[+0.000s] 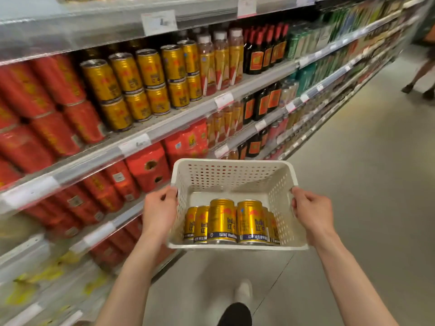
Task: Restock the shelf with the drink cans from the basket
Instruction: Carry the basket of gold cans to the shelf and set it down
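A white perforated basket (231, 171) is carried in front of me at waist height. My left hand (159, 211) grips its left rim and my right hand (312, 212) grips its right rim. Several gold drink cans (222, 221) stand upright in the near end of the basket. On the shelf (164, 124) to the left, matching gold cans (138, 83) are stacked two high, between red cans and gold-labelled bottles.
Red cans (42, 109) fill the shelf's left part; bottles (221, 60) and dark bottles (259, 50) stand further right. Red multipacks (146, 168) sit on the shelf below. The grey aisle floor (353, 161) stretches ahead. Another person's legs (421, 76) are at far right. My foot (243, 290) is below.
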{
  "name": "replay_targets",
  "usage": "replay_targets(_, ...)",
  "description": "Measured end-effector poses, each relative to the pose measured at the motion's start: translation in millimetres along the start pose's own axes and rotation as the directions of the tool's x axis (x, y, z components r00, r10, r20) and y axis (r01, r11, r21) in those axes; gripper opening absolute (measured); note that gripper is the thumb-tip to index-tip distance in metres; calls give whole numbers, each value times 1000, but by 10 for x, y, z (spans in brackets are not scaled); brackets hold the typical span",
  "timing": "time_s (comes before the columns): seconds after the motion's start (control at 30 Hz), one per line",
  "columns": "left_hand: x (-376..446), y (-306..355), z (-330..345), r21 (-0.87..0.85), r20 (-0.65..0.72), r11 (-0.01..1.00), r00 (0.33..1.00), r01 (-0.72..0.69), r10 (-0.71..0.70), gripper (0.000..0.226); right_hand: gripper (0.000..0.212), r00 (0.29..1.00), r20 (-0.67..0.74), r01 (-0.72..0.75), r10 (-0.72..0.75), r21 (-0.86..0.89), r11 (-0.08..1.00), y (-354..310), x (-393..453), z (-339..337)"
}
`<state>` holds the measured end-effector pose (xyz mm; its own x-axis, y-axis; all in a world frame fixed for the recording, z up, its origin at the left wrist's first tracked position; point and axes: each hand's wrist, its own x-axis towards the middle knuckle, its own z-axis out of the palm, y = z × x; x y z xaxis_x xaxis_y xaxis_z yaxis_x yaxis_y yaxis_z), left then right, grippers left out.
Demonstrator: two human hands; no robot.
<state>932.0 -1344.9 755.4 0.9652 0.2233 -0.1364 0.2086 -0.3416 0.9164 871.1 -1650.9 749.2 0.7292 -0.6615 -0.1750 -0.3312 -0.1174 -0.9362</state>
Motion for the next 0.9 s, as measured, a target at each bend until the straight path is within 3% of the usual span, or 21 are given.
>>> replay_targets(0.13,434,216,669,-77,32,997,999,23,-20,32,40,999,-34,4,-4,-8,1000,-49,817,-46)
replay_targets(0.3,857,500,1385,-141,-23,990,1000,10,-13,23,37,998,-10,55,-55,-58,997,-228,1706,-149)
replay_targets(0.43,1076,693,1740,-145,-36,989,998,39,-44,42,25,997,43,65,-63,-56,996,-379,2298,-120)
replay_targets(0.5,1174,730,1894,-134,-60,990,996,52,-60,49,28,995,79,68,-63,-70,995,-417,2549,-75)
replay_targets(0.7,1341,683,2303,-105,-201,988,971,111,-130,41,42,978,208,59,-30,-132,989,-379,3255,103)
replay_targets(0.9,1281,462,2693,-118,-401,976,891,183,-215,39,40,908,415,141,-52,-186,972,-302,3836,417)
